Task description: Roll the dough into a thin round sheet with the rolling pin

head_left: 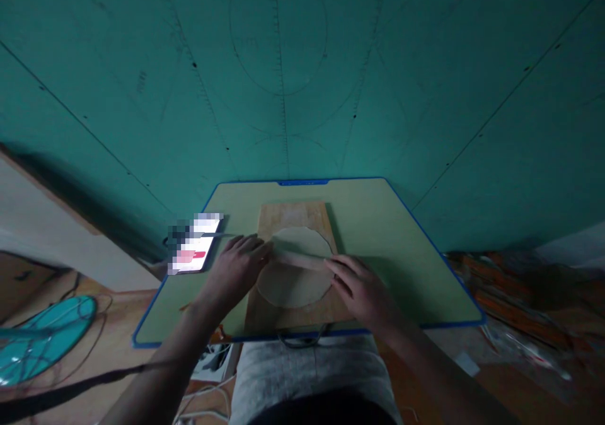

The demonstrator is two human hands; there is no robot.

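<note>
Head view, dim light. A small green worktop (406,255) with a blue edge sits over the person's lap; on it a wooden board (293,220) lies lengthwise away from the body, placed centrally so both hands reach it evenly. On the board lies a flat round of dough (302,239), thin and pale, covering most of the board's near half. Across the middle of the dough lies a slim rolling pin (300,260), set crosswise so that each end meets one hand. Left hand (236,267) rests palm down on the pin's left end, fingers (250,245) extended and nearly flat, not curled round it. Right hand (362,286) likewise lies on the right end, fingers (343,267) spread loosely and pressing from above: a flat-palm contact that suits rolling, not a grasp. A lit phone (196,251) lies on the worktop just left of the left hand, apart from the board. A teal fan (42,337) stands on the floor at far left.
</note>
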